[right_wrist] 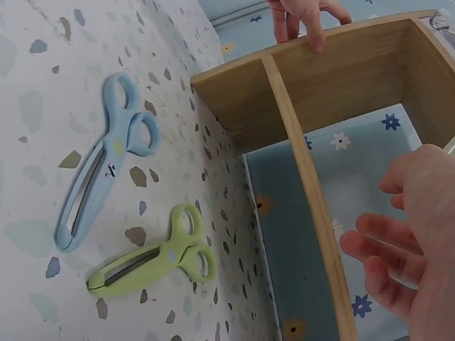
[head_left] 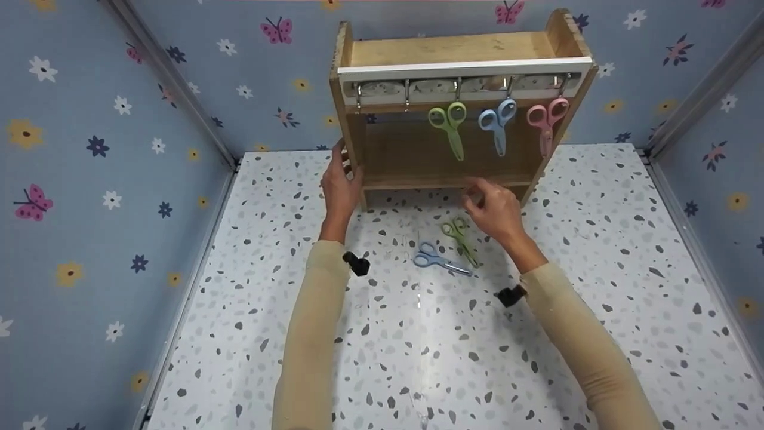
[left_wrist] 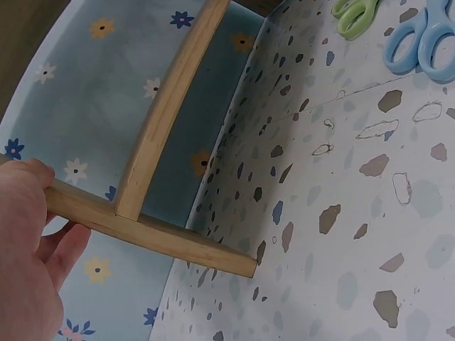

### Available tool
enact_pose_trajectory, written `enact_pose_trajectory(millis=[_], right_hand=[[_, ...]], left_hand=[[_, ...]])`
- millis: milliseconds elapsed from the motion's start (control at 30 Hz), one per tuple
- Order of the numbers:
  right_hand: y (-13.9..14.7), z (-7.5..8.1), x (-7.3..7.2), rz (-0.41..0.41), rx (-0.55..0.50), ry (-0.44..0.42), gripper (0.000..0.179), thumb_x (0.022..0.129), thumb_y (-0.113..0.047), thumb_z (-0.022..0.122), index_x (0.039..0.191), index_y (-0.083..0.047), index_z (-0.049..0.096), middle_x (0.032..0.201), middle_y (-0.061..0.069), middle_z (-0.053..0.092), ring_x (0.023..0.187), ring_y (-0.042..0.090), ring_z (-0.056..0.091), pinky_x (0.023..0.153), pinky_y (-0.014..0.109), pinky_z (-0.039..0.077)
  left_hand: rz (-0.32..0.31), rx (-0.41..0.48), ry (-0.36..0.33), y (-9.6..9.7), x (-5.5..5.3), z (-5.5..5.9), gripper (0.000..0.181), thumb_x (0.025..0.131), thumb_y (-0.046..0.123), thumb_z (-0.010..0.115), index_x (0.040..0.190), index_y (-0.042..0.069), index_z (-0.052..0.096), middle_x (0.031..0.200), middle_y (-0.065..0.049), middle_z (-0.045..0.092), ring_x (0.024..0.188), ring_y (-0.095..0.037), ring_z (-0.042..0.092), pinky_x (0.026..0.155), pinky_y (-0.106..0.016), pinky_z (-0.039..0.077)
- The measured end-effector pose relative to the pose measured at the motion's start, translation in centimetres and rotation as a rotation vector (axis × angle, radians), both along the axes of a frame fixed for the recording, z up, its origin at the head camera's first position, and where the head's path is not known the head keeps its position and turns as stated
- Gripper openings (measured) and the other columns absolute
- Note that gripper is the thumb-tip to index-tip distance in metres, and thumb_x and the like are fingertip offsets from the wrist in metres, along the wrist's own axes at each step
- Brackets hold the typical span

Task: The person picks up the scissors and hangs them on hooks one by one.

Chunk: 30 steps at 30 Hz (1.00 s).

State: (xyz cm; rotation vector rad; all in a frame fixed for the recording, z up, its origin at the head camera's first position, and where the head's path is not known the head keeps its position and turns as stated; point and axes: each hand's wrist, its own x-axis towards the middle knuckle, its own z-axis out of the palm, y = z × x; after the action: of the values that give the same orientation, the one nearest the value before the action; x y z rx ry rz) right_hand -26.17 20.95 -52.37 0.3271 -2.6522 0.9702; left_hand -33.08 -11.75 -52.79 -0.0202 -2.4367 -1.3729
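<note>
A wooden rack (head_left: pixel 447 182) stands by the back wall, a row of metal hooks along its white front rail (head_left: pixel 430 69). My left hand (head_left: pixel 342 185) grips the rack's left side panel, thumb and fingers on either side of the wood. In front of the lower shelf hovers my right hand (head_left: pixel 496 209), fingers loosely bent and holding nothing. Green scissors (head_left: pixel 453 134), blue scissors (head_left: pixel 499 128) and pink scissors (head_left: pixel 546 128) hang from hooks. On the table nearest my right hand lie a second green pair of scissors (right_wrist: pixel 153 263) and a second blue pair (right_wrist: pixel 99 167).
Two hooks at the rack's left end (head_left: pixel 407 98) carry no scissors. The speckled white table (head_left: pixel 418 358) spreads in front of the rack. Blue flowered panels (head_left: pixel 89 227) enclose it at the back and both sides.
</note>
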Motion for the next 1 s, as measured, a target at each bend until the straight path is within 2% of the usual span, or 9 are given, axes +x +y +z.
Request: enact_pose_trajectory(millis=[233, 467, 800, 1000], right_hand=[[0.0, -0.3, 0.5, 0.006, 0.084, -0.103, 0.042, 0.104, -0.02, 0.078, 0.144, -0.006, 0.073, 0.126, 0.021, 0.083, 0.098, 0.043, 0.08, 0.086, 0.06, 0.066], [-0.1, -0.6, 0.4, 0.022, 0.138, -0.119, 0.045, 0.105, -0.024, 0.08, 0.145, -0.006, 0.072, 0.126, 0.023, 0.083, 0.108, 0.045, 0.08, 0.091, 0.063, 0.065], [0.3, -1.3, 0.7, 0.047, 0.202, -0.125, 0.046, 0.105, -0.033, 0.08, 0.142, -0.006, 0.074, 0.12, 0.02, 0.084, 0.095, 0.043, 0.079, 0.078, 0.06, 0.063], [0.4, -1.6, 0.8, 0.043, 0.233, -0.123, 0.044, 0.104, -0.031, 0.081, 0.138, -0.004, 0.075, 0.118, 0.022, 0.084, 0.094, 0.043, 0.08, 0.078, 0.061, 0.063]], left_hand=[[0.006, -0.01, -0.022, 0.0, 0.1, 0.0, 0.066, 0.114, 0.012, 0.065, 0.174, 0.013, 0.038, 0.166, -0.017, 0.062, 0.15, -0.033, 0.067, 0.122, -0.048, 0.061], [0.008, -0.015, -0.032, 0.0, 0.0, 0.2, 0.066, 0.114, 0.013, 0.065, 0.174, 0.014, 0.037, 0.167, -0.015, 0.061, 0.151, -0.032, 0.066, 0.123, -0.044, 0.06], [0.002, -0.014, -0.024, 0.0, 0.0, 0.1, 0.067, 0.114, 0.011, 0.065, 0.175, 0.013, 0.037, 0.167, -0.016, 0.06, 0.15, -0.033, 0.067, 0.123, -0.047, 0.06], [-0.009, 0.002, -0.019, -0.1, 0.0, 0.0, 0.067, 0.114, 0.01, 0.065, 0.175, 0.012, 0.037, 0.169, -0.017, 0.059, 0.15, -0.034, 0.066, 0.123, -0.049, 0.06]])
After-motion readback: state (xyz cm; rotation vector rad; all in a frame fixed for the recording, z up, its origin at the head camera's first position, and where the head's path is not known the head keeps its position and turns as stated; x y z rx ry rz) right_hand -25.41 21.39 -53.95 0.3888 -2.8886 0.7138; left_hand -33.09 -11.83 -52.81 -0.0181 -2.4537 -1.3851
